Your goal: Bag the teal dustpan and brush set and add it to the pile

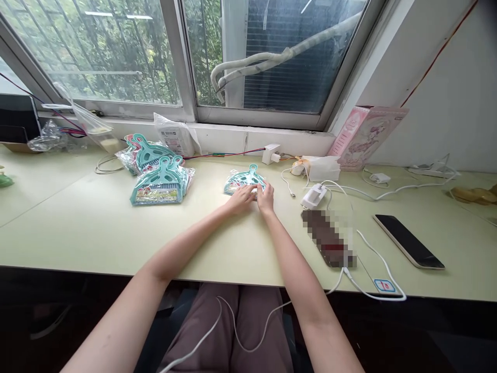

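A small teal dustpan-and-brush set in a clear plastic bag (244, 179) lies on the pale green desk (97, 228), straight ahead of me. Both my hands rest on its near edge. My left hand (241, 198) lies flat with its fingers on the bag's front. Beside it, my right hand (266, 196) touches the bag's right corner with bent fingers. Whether either hand actually grips the bag is unclear. A pile of the same bagged teal sets (159, 181) sits farther left on the desk.
A dark phone (408, 241) lies at the right. A blurred-out device (328, 237) with white cables sits nearer my right arm. A white charger (313, 196), a pink box (363, 135) and plastic bags (174, 135) line the window sill side.
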Tool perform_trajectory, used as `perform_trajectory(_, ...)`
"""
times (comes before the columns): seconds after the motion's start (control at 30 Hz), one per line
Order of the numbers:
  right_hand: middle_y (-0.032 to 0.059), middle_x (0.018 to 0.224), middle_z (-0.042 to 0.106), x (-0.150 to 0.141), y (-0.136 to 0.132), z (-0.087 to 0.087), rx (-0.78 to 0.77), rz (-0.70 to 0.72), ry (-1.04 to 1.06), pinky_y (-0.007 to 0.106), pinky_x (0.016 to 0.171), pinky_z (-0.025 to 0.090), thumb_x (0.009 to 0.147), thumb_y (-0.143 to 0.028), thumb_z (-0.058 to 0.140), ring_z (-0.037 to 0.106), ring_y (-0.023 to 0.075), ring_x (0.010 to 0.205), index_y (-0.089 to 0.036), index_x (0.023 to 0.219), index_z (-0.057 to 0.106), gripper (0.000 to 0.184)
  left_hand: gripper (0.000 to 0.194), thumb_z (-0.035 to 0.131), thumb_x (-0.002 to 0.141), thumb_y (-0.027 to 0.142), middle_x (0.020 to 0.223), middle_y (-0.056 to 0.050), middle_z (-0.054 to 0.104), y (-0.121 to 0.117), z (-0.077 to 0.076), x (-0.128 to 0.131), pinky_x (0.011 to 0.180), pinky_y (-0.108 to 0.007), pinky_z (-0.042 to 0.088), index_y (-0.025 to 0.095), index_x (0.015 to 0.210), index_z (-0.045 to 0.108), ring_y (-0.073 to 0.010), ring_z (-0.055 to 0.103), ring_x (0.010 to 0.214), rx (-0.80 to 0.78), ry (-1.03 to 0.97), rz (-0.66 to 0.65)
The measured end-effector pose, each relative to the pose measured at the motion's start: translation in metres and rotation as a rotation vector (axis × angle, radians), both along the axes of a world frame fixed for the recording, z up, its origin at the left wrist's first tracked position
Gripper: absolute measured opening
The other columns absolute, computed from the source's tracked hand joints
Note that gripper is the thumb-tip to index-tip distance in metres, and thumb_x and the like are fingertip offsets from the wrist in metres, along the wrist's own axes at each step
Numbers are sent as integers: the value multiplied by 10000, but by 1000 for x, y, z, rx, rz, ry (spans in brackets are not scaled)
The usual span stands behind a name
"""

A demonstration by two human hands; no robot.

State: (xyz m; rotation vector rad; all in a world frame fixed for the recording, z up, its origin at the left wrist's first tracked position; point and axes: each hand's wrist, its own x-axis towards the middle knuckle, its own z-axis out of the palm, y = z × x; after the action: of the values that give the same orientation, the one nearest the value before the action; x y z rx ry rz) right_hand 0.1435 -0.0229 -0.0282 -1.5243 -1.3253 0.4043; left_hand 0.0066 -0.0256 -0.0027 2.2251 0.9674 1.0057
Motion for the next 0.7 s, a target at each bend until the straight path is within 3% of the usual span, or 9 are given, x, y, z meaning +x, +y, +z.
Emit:
perform_trajectory(0.1,172,1321,539,9,1,-2,-30,-22,33,408,1019,419,893,-265,437,487,248,1253,-168,1271,502,396,404,522,838,188,1445,-116,470,11,0,-15,1173,-428,108,216,1237,584,-291,332,1383,58,-6,284)
perform_trajectory(0.17,171,1319,533,12,0,-1,-34,-8,27,419,1028,418,819,-132,453,505,247,1232,-159,1256,522,444,459,557,826,219,1475,-184,415,23,-1,-35,1164,-455,130,144,1278,544,-330,286,1407,-37,-21,522)
perform_trajectory(0.23,162,1310,536,13,-1,-1,-23,16,19,421,1047,412,747,-46,444,520,239,1223,-158,1221,560,501,443,584,812,246,1404,-229,483,32,-3,-51,1136,-475,202,104,1231,567,-366,335,1371,-178,-21,613)
perform_trajectory(0.33,136,1274,570,17,-1,1,-32,77,40,387,1046,426,693,-6,458,563,218,1179,-162,1163,607,518,322,615,773,227,1253,-169,616,35,-3,-57,1093,-448,300,157,1087,628,-341,468,1268,-300,-133,562)
perform_trajectory(0.43,119,1259,604,23,-2,6,-48,175,162,355,1006,467,698,-29,480,600,204,1145,-168,1138,623,483,388,710,704,255,1182,-114,654,32,-1,-50,1028,-405,397,198,1075,614,-308,562,1172,-432,-462,534)
perform_trajectory(0.53,102,1289,607,27,-4,17,31,304,266,354,1025,460,732,-77,486,585,194,1189,-183,1177,609,473,315,679,762,351,1022,-116,703,29,6,-48,898,-386,501,170,1017,636,-285,661,987,-804,-732,358)
perform_trajectory(0.6,97,1324,583,25,-9,25,110,299,208,377,1063,428,753,-75,456,553,190,1229,-191,1221,594,502,240,629,813,325,929,-125,717,29,10,-52,843,-374,533,134,954,660,-255,689,865,-1005,-787,181)
perform_trajectory(0.7,112,1363,536,12,-20,32,197,143,-105,427,1115,351,795,-41,415,463,216,1305,-192,1206,627,486,204,657,805,234,895,-129,726,28,10,-57,834,-371,546,97,956,672,-230,700,796,-1026,-806,2)
